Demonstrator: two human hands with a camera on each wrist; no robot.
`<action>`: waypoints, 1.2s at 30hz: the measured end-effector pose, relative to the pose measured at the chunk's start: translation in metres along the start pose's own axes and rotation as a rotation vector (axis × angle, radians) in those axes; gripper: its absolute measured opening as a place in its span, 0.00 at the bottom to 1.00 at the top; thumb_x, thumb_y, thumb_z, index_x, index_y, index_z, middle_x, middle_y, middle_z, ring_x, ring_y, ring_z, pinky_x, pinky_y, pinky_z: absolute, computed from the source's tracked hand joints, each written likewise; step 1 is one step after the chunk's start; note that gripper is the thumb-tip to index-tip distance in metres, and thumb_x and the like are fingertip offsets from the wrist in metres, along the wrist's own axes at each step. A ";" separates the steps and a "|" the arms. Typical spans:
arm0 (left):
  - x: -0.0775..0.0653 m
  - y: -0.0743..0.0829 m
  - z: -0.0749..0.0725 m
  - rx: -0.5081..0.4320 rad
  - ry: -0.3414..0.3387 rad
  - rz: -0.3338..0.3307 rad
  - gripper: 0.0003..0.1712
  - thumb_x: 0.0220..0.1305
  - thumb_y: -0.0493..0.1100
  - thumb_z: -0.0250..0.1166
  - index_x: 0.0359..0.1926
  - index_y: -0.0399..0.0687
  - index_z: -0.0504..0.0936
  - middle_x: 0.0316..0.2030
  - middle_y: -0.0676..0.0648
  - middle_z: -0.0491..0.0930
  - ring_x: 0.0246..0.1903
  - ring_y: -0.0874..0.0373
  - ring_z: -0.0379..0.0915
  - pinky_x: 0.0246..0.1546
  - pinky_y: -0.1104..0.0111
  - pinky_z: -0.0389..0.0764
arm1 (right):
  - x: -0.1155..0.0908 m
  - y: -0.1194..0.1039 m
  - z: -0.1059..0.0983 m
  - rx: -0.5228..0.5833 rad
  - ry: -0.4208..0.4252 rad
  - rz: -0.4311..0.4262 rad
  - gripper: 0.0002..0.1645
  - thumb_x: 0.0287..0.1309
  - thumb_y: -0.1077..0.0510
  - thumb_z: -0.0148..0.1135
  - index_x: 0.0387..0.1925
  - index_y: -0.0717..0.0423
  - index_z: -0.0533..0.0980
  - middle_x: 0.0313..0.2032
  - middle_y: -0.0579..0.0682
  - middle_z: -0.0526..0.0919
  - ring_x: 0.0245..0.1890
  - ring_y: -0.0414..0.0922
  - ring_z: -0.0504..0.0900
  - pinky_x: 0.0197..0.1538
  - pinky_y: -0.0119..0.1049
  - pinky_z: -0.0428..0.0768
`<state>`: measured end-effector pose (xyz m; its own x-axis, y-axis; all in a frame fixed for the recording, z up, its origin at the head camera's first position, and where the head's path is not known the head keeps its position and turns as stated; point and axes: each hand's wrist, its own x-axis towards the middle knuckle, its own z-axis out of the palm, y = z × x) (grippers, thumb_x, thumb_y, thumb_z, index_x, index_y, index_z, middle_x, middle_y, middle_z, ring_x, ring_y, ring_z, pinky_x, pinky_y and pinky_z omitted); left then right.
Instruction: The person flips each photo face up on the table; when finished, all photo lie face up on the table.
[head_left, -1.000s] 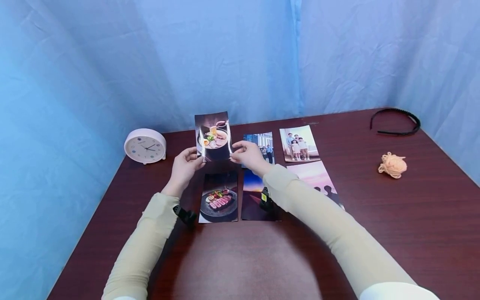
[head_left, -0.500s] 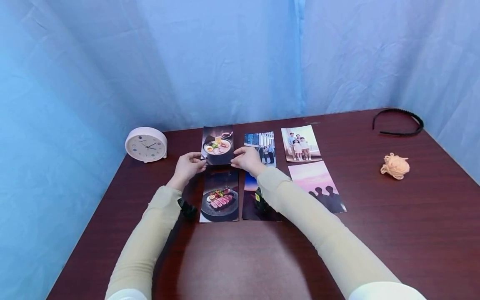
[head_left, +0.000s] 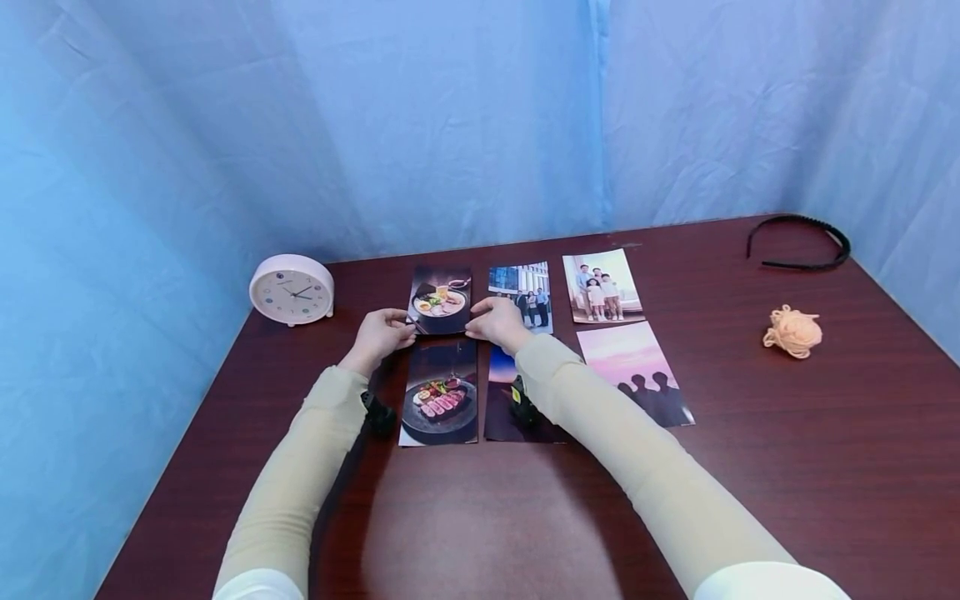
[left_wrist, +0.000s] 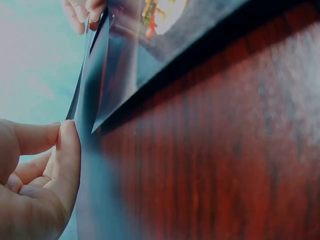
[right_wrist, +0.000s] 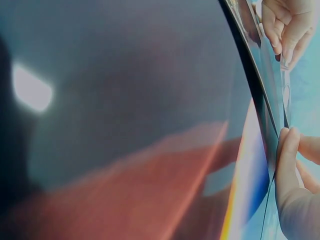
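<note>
Both hands pinch a photo of a ramen bowl (head_left: 441,302) by its near corners, low over the back of the table. My left hand (head_left: 380,335) has the left corner between thumb and fingers; in the left wrist view this hand (left_wrist: 42,175) pinches the thin edge. The right corner is in my right hand (head_left: 498,322), whose pinch also shows in the right wrist view, where the hand (right_wrist: 295,175) is at the right edge. Just nearer lies a photo of sliced meat on a plate (head_left: 440,400). A dark photo with a blue and orange sky (head_left: 501,417) is partly under the right forearm.
Right of the ramen photo lies a photo of people before a building (head_left: 536,310). Beyond it are a family photo (head_left: 602,287) and a pink-sky silhouette photo (head_left: 630,354). A white clock (head_left: 292,290) stands left; yarn (head_left: 793,332) and a black headband (head_left: 806,266) lie right.
The ramen photo came down from a raised, tilted pose to near the table and shifted slightly right and nearer. Both hands lowered with it, still pinching its corners.
</note>
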<state>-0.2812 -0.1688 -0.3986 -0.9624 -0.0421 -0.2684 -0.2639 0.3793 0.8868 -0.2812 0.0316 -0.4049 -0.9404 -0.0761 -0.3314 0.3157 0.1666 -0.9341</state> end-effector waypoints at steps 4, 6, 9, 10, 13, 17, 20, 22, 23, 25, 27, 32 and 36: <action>0.000 -0.002 0.001 0.023 0.000 -0.002 0.24 0.65 0.30 0.57 0.62 0.29 0.68 0.28 0.47 0.75 0.20 0.69 0.74 0.26 0.79 0.79 | 0.000 0.002 0.000 -0.004 0.001 -0.011 0.20 0.56 0.71 0.60 0.52 0.64 0.73 0.45 0.62 0.78 0.43 0.50 0.83 0.43 0.33 0.82; 0.000 -0.002 0.002 0.048 0.009 -0.004 0.24 0.65 0.31 0.58 0.61 0.31 0.69 0.30 0.45 0.76 0.20 0.69 0.74 0.27 0.78 0.80 | 0.001 0.003 0.000 -0.023 0.003 -0.018 0.20 0.56 0.71 0.60 0.51 0.64 0.73 0.44 0.63 0.80 0.44 0.51 0.83 0.45 0.33 0.82; -0.001 -0.003 0.002 0.088 0.024 -0.006 0.23 0.64 0.32 0.59 0.60 0.32 0.70 0.33 0.43 0.78 0.22 0.68 0.74 0.31 0.75 0.81 | 0.001 0.004 -0.001 -0.072 0.005 -0.037 0.20 0.55 0.70 0.61 0.51 0.63 0.74 0.44 0.62 0.83 0.45 0.51 0.83 0.47 0.35 0.82; -0.002 -0.002 0.002 0.104 0.028 -0.004 0.23 0.64 0.32 0.59 0.60 0.32 0.71 0.34 0.42 0.79 0.23 0.67 0.75 0.33 0.74 0.82 | 0.001 0.004 -0.001 -0.092 0.005 -0.043 0.20 0.55 0.69 0.62 0.51 0.62 0.74 0.44 0.61 0.83 0.45 0.51 0.83 0.47 0.36 0.82; -0.002 -0.002 0.000 0.148 0.038 0.003 0.23 0.64 0.33 0.59 0.60 0.33 0.71 0.39 0.37 0.80 0.28 0.62 0.77 0.39 0.69 0.83 | -0.001 0.003 -0.002 -0.141 -0.004 -0.055 0.20 0.56 0.68 0.62 0.52 0.61 0.73 0.45 0.60 0.84 0.46 0.51 0.82 0.50 0.39 0.81; -0.004 -0.004 -0.004 0.235 0.032 0.019 0.22 0.66 0.35 0.58 0.60 0.33 0.71 0.45 0.34 0.80 0.38 0.53 0.79 0.44 0.64 0.82 | -0.003 0.000 -0.005 -0.168 -0.023 -0.059 0.20 0.56 0.66 0.62 0.52 0.61 0.73 0.45 0.59 0.84 0.46 0.51 0.82 0.51 0.40 0.80; -0.007 -0.005 -0.007 0.355 0.034 0.058 0.22 0.67 0.38 0.57 0.59 0.33 0.72 0.46 0.34 0.79 0.43 0.48 0.78 0.46 0.61 0.80 | -0.006 -0.003 -0.007 -0.138 -0.052 -0.075 0.21 0.57 0.66 0.62 0.53 0.63 0.72 0.45 0.61 0.83 0.46 0.52 0.82 0.51 0.39 0.80; -0.010 -0.005 -0.008 0.427 0.049 0.092 0.21 0.67 0.40 0.57 0.58 0.34 0.73 0.46 0.34 0.79 0.44 0.47 0.77 0.48 0.59 0.79 | -0.008 -0.005 -0.010 -0.105 -0.085 -0.085 0.22 0.57 0.67 0.61 0.54 0.65 0.72 0.46 0.62 0.82 0.46 0.53 0.82 0.51 0.39 0.80; -0.012 -0.004 -0.009 0.451 0.056 0.110 0.21 0.68 0.41 0.57 0.58 0.34 0.73 0.46 0.35 0.79 0.44 0.46 0.76 0.49 0.58 0.78 | -0.009 -0.006 -0.011 -0.098 -0.101 -0.090 0.22 0.58 0.66 0.61 0.55 0.65 0.71 0.46 0.62 0.82 0.46 0.53 0.82 0.51 0.39 0.80; -0.016 -0.002 -0.009 0.490 0.075 0.154 0.22 0.68 0.43 0.56 0.57 0.34 0.73 0.46 0.35 0.78 0.45 0.46 0.75 0.51 0.56 0.76 | -0.013 -0.007 -0.015 -0.079 -0.138 -0.104 0.23 0.58 0.66 0.61 0.56 0.66 0.70 0.46 0.63 0.81 0.46 0.53 0.83 0.52 0.40 0.80; -0.020 0.001 -0.009 0.487 0.090 0.191 0.22 0.68 0.43 0.56 0.57 0.35 0.73 0.46 0.35 0.78 0.45 0.45 0.75 0.51 0.55 0.76 | -0.018 -0.009 -0.018 -0.056 -0.177 -0.110 0.24 0.58 0.67 0.61 0.57 0.67 0.69 0.45 0.62 0.80 0.45 0.52 0.83 0.53 0.41 0.79; -0.034 0.008 -0.004 0.448 0.125 0.297 0.21 0.67 0.42 0.57 0.57 0.36 0.74 0.45 0.36 0.79 0.43 0.46 0.76 0.47 0.55 0.77 | -0.037 -0.011 -0.029 -0.007 -0.264 -0.127 0.25 0.59 0.67 0.60 0.58 0.69 0.68 0.40 0.56 0.79 0.46 0.51 0.82 0.55 0.42 0.78; -0.048 0.010 0.000 0.426 0.163 0.401 0.20 0.66 0.40 0.59 0.56 0.36 0.75 0.44 0.37 0.79 0.42 0.46 0.77 0.45 0.56 0.78 | -0.054 -0.008 -0.048 -0.019 -0.302 -0.181 0.25 0.59 0.66 0.60 0.57 0.70 0.68 0.40 0.57 0.80 0.50 0.58 0.79 0.54 0.44 0.78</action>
